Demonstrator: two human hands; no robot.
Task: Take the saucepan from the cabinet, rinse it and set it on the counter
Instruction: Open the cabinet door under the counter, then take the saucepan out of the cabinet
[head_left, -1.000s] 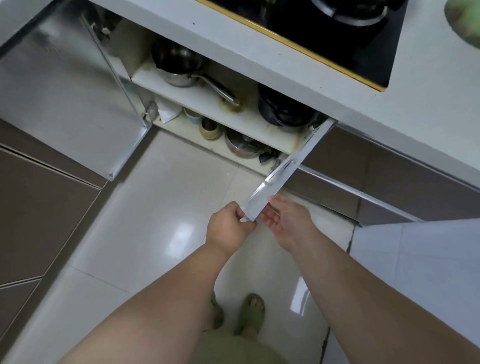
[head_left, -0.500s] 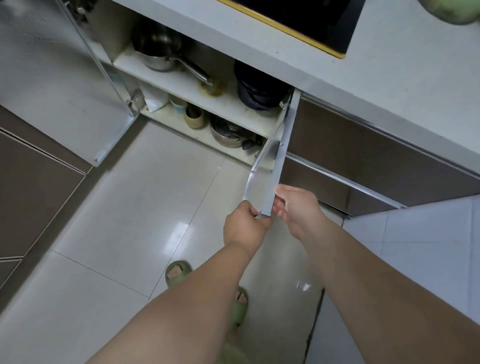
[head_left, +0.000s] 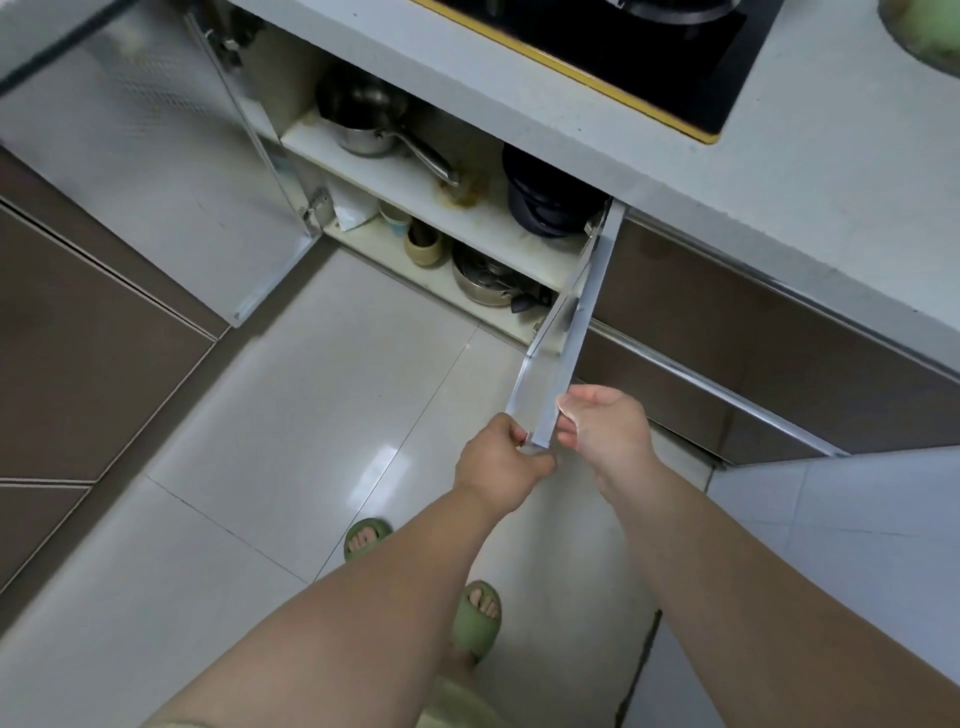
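A steel saucepan (head_left: 363, 119) with a long handle sits on the upper shelf (head_left: 415, 182) of the open cabinet, its handle pointing right and toward me. The right cabinet door (head_left: 569, 322) stands swung out edge-on. My left hand (head_left: 498, 460) grips its lower free corner from the left. On the other side of that edge, my right hand (head_left: 605, 421) rests its fingers on the door. The left door (head_left: 156, 156) is wide open.
A stack of dark pans (head_left: 545, 202) is on the upper shelf's right. Below are a lidded steel pot (head_left: 488, 275), a small cup (head_left: 423, 247) and a white bag (head_left: 353, 208). The white counter (head_left: 779, 171) carries a black cooktop (head_left: 623, 57). My green slippers (head_left: 475, 621) stand on glossy floor tiles.
The right door has swung further open, from slanting across the opening to nearly edge-on. Both hands stayed on its corner. The view shifted, and my feet moved.
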